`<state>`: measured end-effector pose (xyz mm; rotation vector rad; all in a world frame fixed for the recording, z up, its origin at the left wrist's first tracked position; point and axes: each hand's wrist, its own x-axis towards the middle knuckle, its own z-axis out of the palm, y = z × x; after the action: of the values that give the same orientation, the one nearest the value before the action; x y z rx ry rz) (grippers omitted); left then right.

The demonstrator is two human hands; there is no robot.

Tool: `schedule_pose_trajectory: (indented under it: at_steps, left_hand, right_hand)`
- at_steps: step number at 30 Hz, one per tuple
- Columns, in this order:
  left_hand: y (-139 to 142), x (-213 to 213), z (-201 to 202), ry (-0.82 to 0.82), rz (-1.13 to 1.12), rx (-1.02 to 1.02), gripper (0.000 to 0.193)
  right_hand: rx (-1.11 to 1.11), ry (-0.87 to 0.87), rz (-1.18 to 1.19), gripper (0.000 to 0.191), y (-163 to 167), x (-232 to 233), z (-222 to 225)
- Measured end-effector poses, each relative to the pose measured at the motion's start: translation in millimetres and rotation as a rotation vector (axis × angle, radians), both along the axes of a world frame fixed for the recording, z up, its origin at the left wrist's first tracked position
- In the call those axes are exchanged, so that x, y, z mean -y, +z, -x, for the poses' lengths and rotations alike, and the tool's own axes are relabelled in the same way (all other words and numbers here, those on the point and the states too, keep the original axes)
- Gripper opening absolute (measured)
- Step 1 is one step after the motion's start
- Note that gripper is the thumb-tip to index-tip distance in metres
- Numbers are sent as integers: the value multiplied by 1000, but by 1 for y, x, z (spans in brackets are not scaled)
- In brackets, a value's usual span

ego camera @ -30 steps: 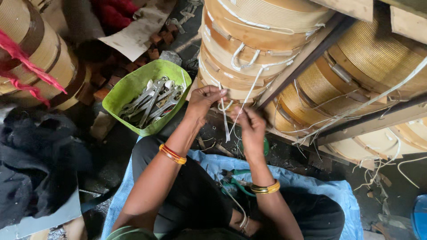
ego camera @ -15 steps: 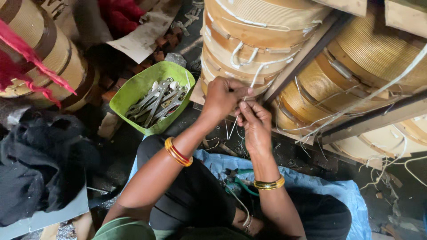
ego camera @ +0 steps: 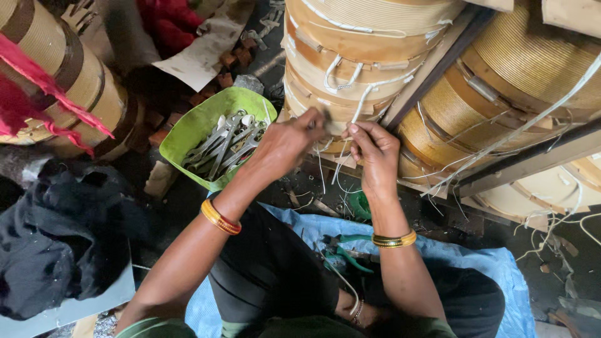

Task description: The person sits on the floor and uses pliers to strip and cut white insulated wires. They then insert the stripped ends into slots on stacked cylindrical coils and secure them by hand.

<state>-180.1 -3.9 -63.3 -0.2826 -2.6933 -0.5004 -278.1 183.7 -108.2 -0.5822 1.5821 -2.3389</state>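
Both hands meet at the lower edge of the big tan paper-wrapped copper coil [ego camera: 369, 56], at about 12 o'clock from the person's body. The left hand [ego camera: 285, 145] is closed, its grip pinched around something small and dark at the fingertips; whether that is a tool tip or a bit of the binding cannot be told. The right hand [ego camera: 374, 150] is also closed, pinching a thin white cotton tie tape [ego camera: 358, 112] between thumb and forefinger.

That tape runs upward from the right hand's grip toward 12 o'clock, then bends to 1 o'clock across the coil's face, so its long axis is near vertical where it is held. Its loose ends hang down toward 6 o'clock between the two hands. The two grips sit just beside each other, the left at 9 o'clock from the right, and the right hand is the one on the tape.

At 9 o'clock from the left hand lies a lime-green plastic tray [ego camera: 188, 134] holding steel spanners [ego camera: 225, 145]. Green-handled pliers [ego camera: 341, 250] rest on a blue plastic sheet [ego camera: 476, 266] near the right forearm, at 6 o'clock from the hands.
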Motion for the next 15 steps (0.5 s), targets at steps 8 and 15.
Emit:
schedule_pose_trajectory:
  at_steps: [8, 15]
  left_hand:
    - [-29, -2, 13, -240, -448, -324, 18]
    - [-24, -20, 44, -21, -682, -369, 26]
  right_hand:
    - [-353, -105, -228, 9, 3, -3, 3]
    - [-497, -139, -326, 12, 12, 12, -5]
